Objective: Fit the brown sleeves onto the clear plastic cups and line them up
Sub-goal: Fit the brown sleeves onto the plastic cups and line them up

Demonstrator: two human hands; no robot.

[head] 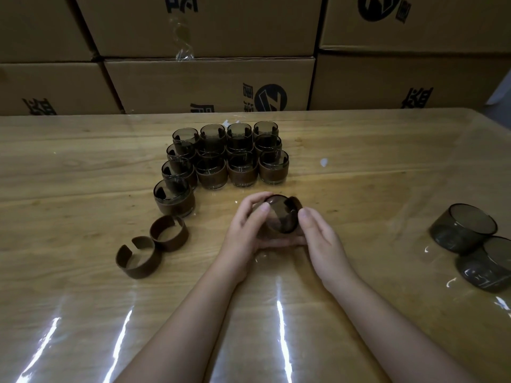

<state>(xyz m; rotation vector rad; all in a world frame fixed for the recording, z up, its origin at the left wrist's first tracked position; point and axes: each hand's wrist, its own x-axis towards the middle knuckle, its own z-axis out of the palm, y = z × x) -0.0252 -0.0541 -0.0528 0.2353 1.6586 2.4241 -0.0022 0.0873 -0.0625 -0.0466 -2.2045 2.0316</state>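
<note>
Fingers (255, 205) of both hands are being curled around a cup (282, 217), which is being held tilted just above the table (359, 167), near its middle. The cup is being gripped by the left hand (243, 230) and the right hand (318, 233), with a sleeve (296, 203) partly on at its far right. Two loose sleeves (168, 233) are lying to the left. Sleeved cups (226, 156) are standing in rows beyond. Two bare cups (464, 230) are lying at the right. Boxes (210, 84) are stacked behind.

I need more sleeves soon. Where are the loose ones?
Two loose sleeves lie on the table, left of the hands, just in front of the nearest sleeved cup.
</note>
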